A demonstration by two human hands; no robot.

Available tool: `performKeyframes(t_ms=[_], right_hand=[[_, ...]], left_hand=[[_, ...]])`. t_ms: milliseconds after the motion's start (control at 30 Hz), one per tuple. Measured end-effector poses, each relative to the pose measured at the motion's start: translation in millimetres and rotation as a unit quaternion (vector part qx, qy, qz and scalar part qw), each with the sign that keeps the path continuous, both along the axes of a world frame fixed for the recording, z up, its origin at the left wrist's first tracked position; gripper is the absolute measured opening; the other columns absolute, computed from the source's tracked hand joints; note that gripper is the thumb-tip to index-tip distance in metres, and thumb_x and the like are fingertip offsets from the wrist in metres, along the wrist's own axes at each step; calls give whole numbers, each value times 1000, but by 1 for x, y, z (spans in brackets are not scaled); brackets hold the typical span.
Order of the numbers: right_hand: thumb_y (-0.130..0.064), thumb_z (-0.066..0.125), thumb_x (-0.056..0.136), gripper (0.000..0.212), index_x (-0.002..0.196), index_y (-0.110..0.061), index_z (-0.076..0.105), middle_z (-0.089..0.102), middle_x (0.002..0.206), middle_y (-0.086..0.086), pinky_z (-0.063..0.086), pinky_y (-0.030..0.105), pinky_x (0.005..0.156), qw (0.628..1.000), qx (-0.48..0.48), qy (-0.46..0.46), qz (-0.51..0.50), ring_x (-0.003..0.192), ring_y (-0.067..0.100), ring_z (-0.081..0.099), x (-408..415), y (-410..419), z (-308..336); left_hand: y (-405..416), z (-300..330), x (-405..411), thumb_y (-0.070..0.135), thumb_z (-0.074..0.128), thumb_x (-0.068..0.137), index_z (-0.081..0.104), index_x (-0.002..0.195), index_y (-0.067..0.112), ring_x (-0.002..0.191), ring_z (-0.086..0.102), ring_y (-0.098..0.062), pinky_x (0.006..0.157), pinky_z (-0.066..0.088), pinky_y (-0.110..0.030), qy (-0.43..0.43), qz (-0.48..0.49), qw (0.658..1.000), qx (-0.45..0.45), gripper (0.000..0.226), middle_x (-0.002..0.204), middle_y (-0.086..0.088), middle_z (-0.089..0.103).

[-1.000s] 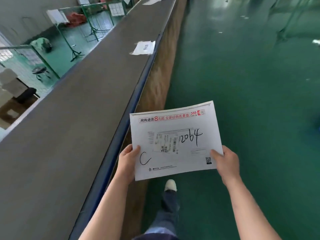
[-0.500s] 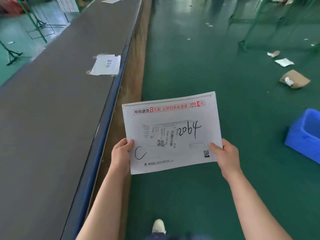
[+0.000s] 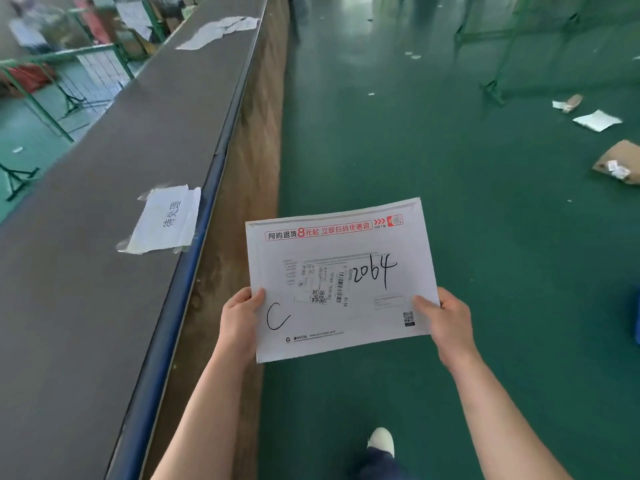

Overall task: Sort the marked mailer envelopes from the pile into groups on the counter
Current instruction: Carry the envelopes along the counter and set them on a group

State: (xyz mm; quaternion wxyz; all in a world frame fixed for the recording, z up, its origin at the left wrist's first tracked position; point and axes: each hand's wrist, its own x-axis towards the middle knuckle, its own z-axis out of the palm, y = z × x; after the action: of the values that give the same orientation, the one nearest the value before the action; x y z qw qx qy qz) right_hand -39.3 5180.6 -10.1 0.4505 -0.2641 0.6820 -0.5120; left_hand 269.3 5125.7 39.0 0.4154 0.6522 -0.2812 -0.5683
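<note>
White and flat, the mailer envelope (image 3: pixel 341 278) was held face up in front of the person, out over the green floor (image 3: pixel 450 168) and just to the right of the counter (image 3: pixel 104 220), not touching it. The left hand (image 3: pixel 239 322) held its lower left edge, thumb lying on the printed face beside a handwritten "C", the other fingers hidden underneath. The right hand (image 3: pixel 446 320) held the lower right edge in the same way, thumb on top near a small QR code; so each grip was closed on the envelope, pinching it between thumb and fingers. "2064" was written in black marker near the middle, beside a shipping label with barcodes, and a red printed banner ran along the top edge. The counter had a dark grey top with a blue edge strip and a brown wooden side, and it ran away into the distance on the left. A paper sign (image 3: pixel 166 220) with handwritten characters was taped to the counter near its edge, ahead and left of the envelope. Farther along lay more white sheets (image 3: pixel 218 31), blurred. On the floor to the right lay a brown cardboard parcel (image 3: pixel 620 162) and a white scrap (image 3: pixel 597 120). A white shoe (image 3: pixel 381 438) showed below the envelope.
</note>
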Motion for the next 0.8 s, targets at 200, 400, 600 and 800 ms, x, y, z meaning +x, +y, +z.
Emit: performKeyframes(t_ms=[200, 400, 600, 800], right_hand=[[-4, 63, 91, 13, 87, -10, 73, 77, 84, 1, 55, 33, 66, 1000, -14, -11, 12, 72, 17, 68, -21, -133, 19], [-7, 62, 91, 10, 86, -8, 71, 70, 80, 2, 47, 32, 64, 998, -47, 22, 45, 70, 17, 59, -8, -283, 13], [-6, 67, 90, 13, 78, -4, 68, 62, 74, 5, 41, 31, 66, 995, -88, 23, 35, 68, 20, 51, -12, -472, 19], [-9, 63, 98, 15, 97, -15, 77, 78, 101, 3, 54, 39, 84, 990, -111, -88, -20, 91, 21, 72, -64, -619, 51]], left_hand=[[-112, 14, -26, 15, 58, 103, 63, 104, 4, 86, 65, -35, 92, 54, -67, -25, 45, 998, -35, 12, 101, -25, 71], [-228, -4, -28, -4, 64, 93, 65, 118, 2, 96, 75, -40, 84, 61, -58, 56, 8, 998, -40, 26, 112, -18, 76], [-399, -40, -50, -16, 62, 90, 69, 113, 0, 103, 73, -40, 96, 56, -59, 91, -9, 996, -15, 29, 112, -18, 76], [-591, -4, -56, -14, 66, 89, 67, 111, 2, 95, 75, -40, 85, 60, -59, 78, -45, 995, -30, 28, 105, -15, 78]])
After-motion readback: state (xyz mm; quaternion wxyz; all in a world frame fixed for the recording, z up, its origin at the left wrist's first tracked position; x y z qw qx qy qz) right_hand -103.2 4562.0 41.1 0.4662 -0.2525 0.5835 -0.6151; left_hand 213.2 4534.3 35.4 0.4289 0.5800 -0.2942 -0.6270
